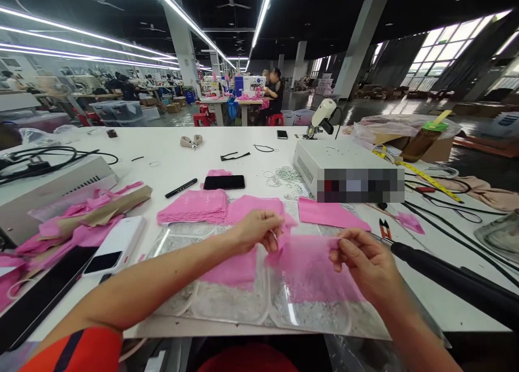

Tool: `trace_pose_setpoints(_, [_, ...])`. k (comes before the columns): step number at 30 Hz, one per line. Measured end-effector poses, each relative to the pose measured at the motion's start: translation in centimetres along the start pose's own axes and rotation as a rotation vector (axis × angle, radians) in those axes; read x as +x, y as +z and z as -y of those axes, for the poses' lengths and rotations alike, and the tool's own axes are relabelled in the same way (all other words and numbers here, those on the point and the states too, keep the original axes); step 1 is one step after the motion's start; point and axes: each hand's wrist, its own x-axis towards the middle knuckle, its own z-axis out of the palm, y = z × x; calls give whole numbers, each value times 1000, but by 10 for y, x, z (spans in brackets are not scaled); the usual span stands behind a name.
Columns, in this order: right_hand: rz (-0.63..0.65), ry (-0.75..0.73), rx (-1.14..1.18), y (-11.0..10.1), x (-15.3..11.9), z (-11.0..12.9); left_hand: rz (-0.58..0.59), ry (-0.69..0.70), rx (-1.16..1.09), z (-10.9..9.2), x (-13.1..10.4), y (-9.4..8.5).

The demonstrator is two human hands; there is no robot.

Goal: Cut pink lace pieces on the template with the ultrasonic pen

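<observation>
My right hand (365,261) pinches the upper right corner of a thin, see-through pink fabric piece (310,261). My left hand (259,231) is closed at its upper left side, with crumpled pink fabric at the fingertips. The piece hangs stretched between both hands over a clear, scuffed plastic mat (231,307). Under my left forearm and hand, another pink fabric piece (235,269) lies flat on the mat. Just beyond are a neat stack of pink pieces (194,205), a second pink pile (253,205) and a folded pink strip (332,214).
A grey box-shaped machine (344,161) stands behind, right of a black phone (224,182) and a pen (181,188). Red-handled snips (385,228) and a black-handled tool (450,277) lie at right. A white device (115,247) sits left. A seated person (275,96) works farther off.
</observation>
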Motion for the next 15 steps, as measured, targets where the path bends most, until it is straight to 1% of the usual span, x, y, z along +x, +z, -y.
trace_pose_setpoints(2, [-46, -3, -14, -8, 1, 3, -83, 62, 27, -25, 15, -9])
trace_pose_setpoints(5, [-100, -17, -87, -18, 3, 8, -225, 169, 78, -66, 46, -25])
trace_pose_setpoints(7, [-94, -35, -152, -23, 5, 10, -305, 221, 133, -88, 71, -36])
trace_pose_setpoints(8, [-74, -42, -188, -25, 7, 12, -334, 241, 166, -96, 84, -40])
trace_pose_setpoints(9, [-44, -47, -227, -27, 8, 14, -357, 251, 203, -101, 96, -43])
trace_pose_setpoints(11, [1, -49, -303, -28, 9, 20, -373, 243, 280, -105, 119, -48])
trace_pose_setpoints(13, [-26, -37, -350, -25, 9, 27, -353, 222, 350, -101, 137, -50])
trace_pose_setpoints(15, [-76, -16, -362, -20, 7, 33, -301, 220, 400, -92, 144, -48])
